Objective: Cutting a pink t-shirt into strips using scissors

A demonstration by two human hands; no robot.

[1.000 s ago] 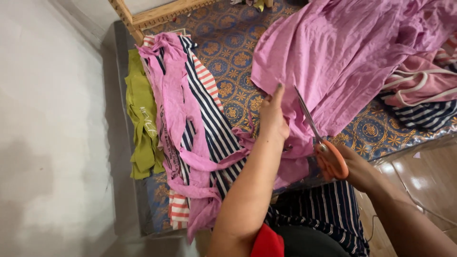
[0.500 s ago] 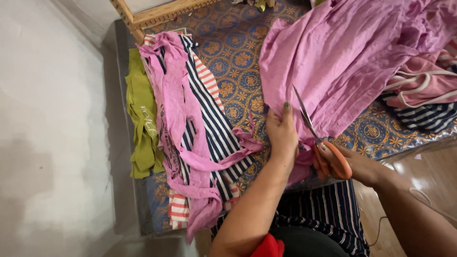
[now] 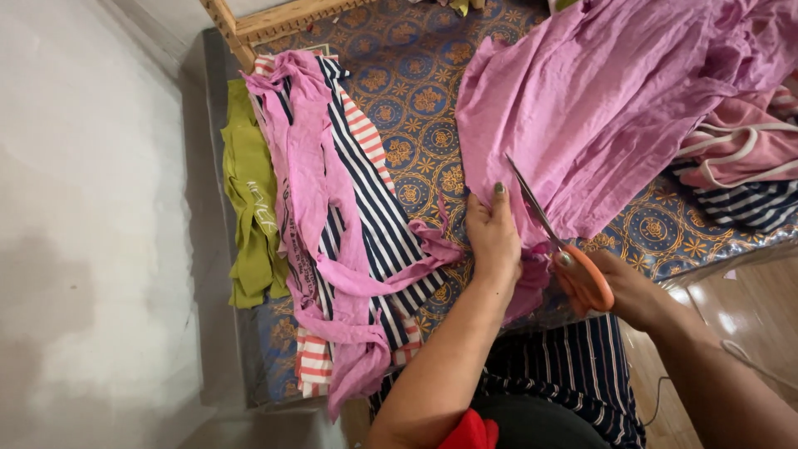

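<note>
Home sewing spot: patterned mat (image 3: pixel 416 91), cut cloth strips (image 3: pixel 332 216), wood floor (image 3: pixel 740 308).

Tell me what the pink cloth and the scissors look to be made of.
The pink cloth looks like thin woven fabric, perhaps cotton: matte, finely creased, draping in soft folds under the left hand. The scissors in the right hand show slim grey metal blades and smooth, glossy orange handles, likely plastic.

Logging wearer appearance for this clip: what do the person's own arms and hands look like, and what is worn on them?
Both forearms are bare, with no sleeves, gloves, watch or bracelets in view. The left hand has a dark greenish painted thumbnail. The right hand shows no rings or markings; its nails are hidden. A red piece of clothing shows near the left elbow.
</note>
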